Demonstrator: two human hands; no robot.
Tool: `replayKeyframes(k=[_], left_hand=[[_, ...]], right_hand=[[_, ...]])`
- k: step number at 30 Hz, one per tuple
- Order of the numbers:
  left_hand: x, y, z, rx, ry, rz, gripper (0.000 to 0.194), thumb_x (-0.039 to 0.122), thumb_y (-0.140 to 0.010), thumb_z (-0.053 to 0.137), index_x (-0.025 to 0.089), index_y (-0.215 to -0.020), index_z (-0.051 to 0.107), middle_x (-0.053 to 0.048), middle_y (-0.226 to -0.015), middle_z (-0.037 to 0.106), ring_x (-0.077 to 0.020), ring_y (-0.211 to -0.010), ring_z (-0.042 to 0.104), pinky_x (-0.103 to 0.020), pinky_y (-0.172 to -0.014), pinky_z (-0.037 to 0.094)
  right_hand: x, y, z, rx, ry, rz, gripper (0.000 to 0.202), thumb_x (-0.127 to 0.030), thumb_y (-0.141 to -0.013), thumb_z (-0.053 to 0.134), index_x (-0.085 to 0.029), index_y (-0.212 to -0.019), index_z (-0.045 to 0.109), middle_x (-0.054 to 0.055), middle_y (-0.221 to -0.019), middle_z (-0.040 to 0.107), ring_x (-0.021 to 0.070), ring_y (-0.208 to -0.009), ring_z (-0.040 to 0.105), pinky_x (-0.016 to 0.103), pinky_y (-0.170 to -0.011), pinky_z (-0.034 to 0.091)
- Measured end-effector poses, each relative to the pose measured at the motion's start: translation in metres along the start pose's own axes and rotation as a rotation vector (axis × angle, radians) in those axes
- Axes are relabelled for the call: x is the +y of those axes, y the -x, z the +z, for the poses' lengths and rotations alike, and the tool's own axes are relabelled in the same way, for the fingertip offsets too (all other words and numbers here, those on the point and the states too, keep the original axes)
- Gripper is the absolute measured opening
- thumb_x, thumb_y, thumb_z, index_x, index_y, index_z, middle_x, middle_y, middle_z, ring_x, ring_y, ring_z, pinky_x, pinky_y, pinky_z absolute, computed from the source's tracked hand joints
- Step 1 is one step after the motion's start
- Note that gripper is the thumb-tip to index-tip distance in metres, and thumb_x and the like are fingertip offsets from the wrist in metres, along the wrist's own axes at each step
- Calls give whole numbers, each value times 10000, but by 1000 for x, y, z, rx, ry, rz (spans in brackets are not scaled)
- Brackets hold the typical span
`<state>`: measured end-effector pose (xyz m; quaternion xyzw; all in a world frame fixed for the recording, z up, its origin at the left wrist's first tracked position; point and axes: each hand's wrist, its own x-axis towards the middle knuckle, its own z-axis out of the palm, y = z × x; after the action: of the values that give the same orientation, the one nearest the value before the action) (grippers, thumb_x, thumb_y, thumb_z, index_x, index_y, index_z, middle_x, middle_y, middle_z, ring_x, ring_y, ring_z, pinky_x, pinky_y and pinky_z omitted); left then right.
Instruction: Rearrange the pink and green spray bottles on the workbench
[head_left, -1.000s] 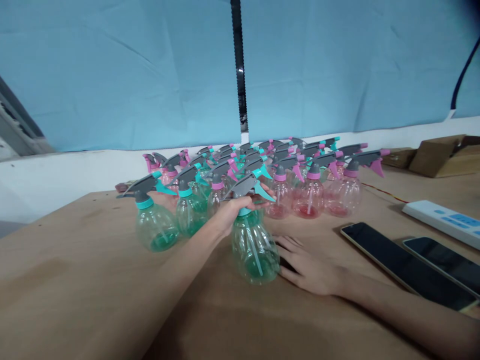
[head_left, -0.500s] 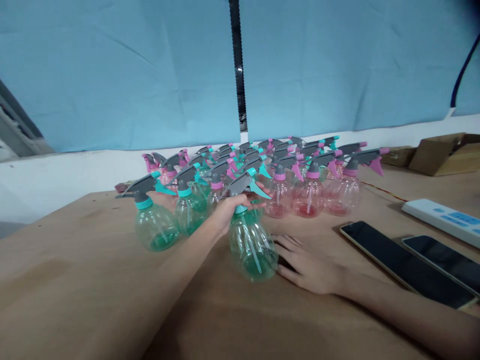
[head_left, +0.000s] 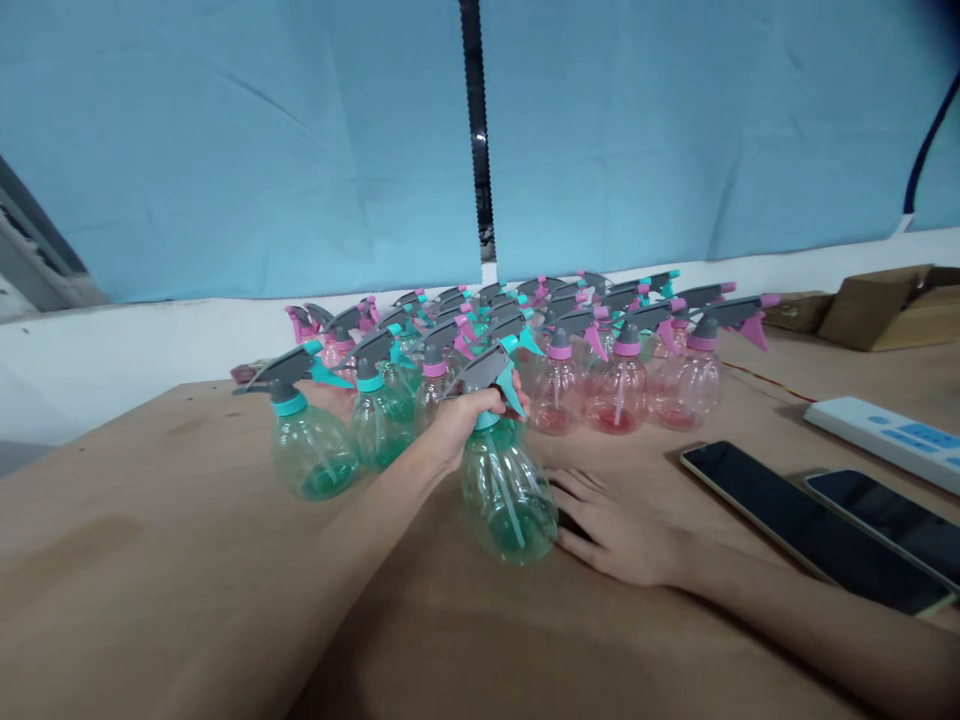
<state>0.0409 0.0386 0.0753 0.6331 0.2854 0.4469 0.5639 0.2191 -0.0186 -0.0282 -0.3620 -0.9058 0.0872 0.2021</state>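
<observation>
My left hand (head_left: 459, 425) has its fingers clamped round the neck of the green spray bottle (head_left: 508, 492), standing upright on the table (head_left: 150, 560) ahead of the rows, while my right hand (head_left: 622, 530) lies flat, fingers apart, touching its base to steady it.

Left hand (head_left: 459, 420) wraps the neck of the front green spray bottle (head_left: 507, 490), hiding the neck; fingers on the trigger partly covered by the grey head. Right hand (head_left: 619, 527): fingertips lost behind the bottle's base. Back rows of spray bottles (head_left: 525, 300) overlap, too small to count. Right phone (head_left: 892, 530) and white power strip (head_left: 889, 440) cut by right edge; both forearms cut by bottom edge
</observation>
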Motion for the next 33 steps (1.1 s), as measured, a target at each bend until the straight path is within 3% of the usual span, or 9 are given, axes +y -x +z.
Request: replayKeyframes(k=[6, 11, 24, 33], left_hand=[[-2, -1, -2, -51, 23, 16, 312, 141, -561, 477, 144, -818, 654, -63, -839, 661, -228, -836, 613, -391, -792, 467], [-4, -1, -2, -105, 52, 38, 315, 131, -589, 478, 152, -845, 660, -65, -901, 660, -239, -924, 600, -390, -829, 465], [-5, -2, -2, -30, 43, 24, 313, 142, -561, 485, 160, -825, 651, -55, -857, 659, -249, -881, 610, -394, -767, 488], [-3, -1, 0, -6, 15, 16, 171, 153, -516, 470, 144, -641, 586, -38, -619, 593, -180, -605, 557, -341, -649, 449]], right_hand=[[1, 0, 1, 5, -2, 2, 456, -288, -880, 432, -228, -1329, 380, 104, -1306, 437, 245, -1214, 372, 446, -1008, 311], [1, 0, 1, 3, 4, 3, 456, -284, -881, 434, -217, -1329, 380, 108, -1304, 437, 242, -1217, 368, 445, -1014, 307], [-1, 0, -1, 2, 0, 6, 444, -279, -881, 430, -217, -1320, 391, 106, -1297, 438, 237, -1208, 374, 438, -1015, 307], [0, -1, -1, -12, -9, 1, 450, -288, -880, 435, -201, -1319, 387, 114, -1307, 427, 240, -1210, 370, 439, -1015, 306]])
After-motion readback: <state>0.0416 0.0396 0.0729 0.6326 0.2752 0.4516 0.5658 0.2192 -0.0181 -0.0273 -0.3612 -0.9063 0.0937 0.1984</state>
